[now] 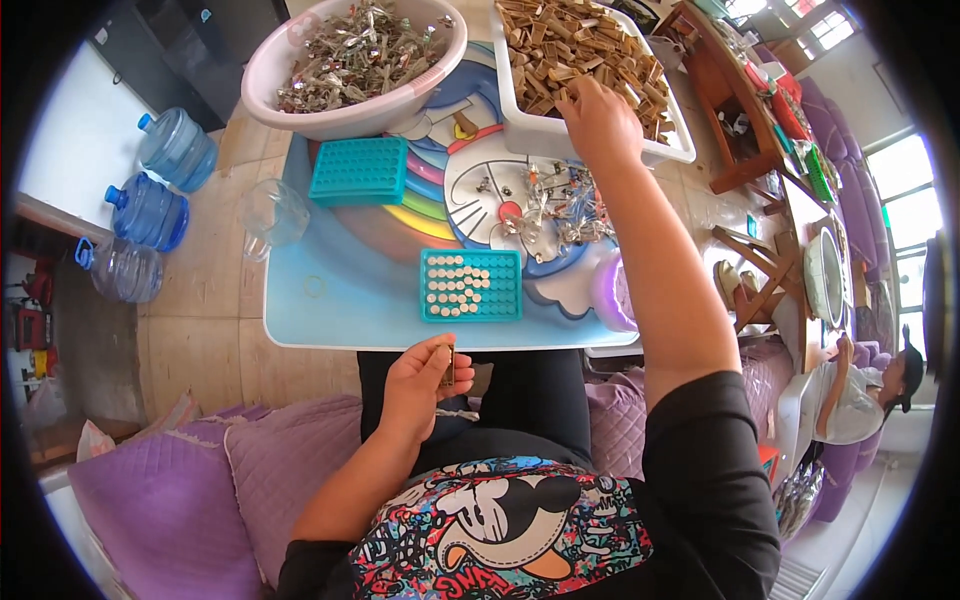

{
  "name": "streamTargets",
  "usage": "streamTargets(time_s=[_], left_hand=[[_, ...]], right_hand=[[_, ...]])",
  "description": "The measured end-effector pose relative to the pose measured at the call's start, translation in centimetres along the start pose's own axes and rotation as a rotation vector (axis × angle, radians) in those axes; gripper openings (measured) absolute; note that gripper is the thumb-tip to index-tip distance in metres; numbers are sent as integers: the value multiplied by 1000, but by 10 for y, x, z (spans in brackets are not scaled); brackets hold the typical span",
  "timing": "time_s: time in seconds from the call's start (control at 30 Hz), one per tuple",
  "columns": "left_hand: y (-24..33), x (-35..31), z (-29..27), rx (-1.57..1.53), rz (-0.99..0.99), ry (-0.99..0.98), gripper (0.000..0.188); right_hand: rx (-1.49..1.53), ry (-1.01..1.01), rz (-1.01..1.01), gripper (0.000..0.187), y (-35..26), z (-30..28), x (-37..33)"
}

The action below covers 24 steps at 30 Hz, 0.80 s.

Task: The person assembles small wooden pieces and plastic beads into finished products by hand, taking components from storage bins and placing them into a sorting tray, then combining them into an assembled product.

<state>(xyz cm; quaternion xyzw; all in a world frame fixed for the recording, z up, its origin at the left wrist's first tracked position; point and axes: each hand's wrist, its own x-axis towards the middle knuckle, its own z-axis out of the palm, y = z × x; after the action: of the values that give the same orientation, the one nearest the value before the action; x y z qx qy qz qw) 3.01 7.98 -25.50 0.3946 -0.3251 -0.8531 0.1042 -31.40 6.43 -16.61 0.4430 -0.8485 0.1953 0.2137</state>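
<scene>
My left hand (412,385) is closed at the table's near edge, above my lap. Between its thumb and fingers stands a small narrow brown piece (449,366). My right hand (604,122) reaches far forward into a white bin (681,152) heaped with small brown folded pieces (572,42). Its fingers are bent together among those pieces, and what they pinch is hidden. A teal tray with round pockets (470,313), partly filled with small whitish discs (455,284), lies between my hands and the bin.
Behind it, left, is another teal tray (360,172). A pink basin (262,95) holds clear-wrapped bits. Wrapped metal parts (570,205) lie below the bin, a purple container (612,290) at the table's right. A clear pitcher (275,215) and water jugs (150,215) stand left; a person (855,395) sits right.
</scene>
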Motion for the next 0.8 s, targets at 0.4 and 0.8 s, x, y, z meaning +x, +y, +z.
streamTargets(time_s=[0.4,0.8], left_hand=[[11,2,2,-88,14,-13,23],[5,-9,1,-174,17,-112,24]], right_hand=[[22,-191,215,34,2,13,23],[1722,-682,594,21,-115,-42,-198]])
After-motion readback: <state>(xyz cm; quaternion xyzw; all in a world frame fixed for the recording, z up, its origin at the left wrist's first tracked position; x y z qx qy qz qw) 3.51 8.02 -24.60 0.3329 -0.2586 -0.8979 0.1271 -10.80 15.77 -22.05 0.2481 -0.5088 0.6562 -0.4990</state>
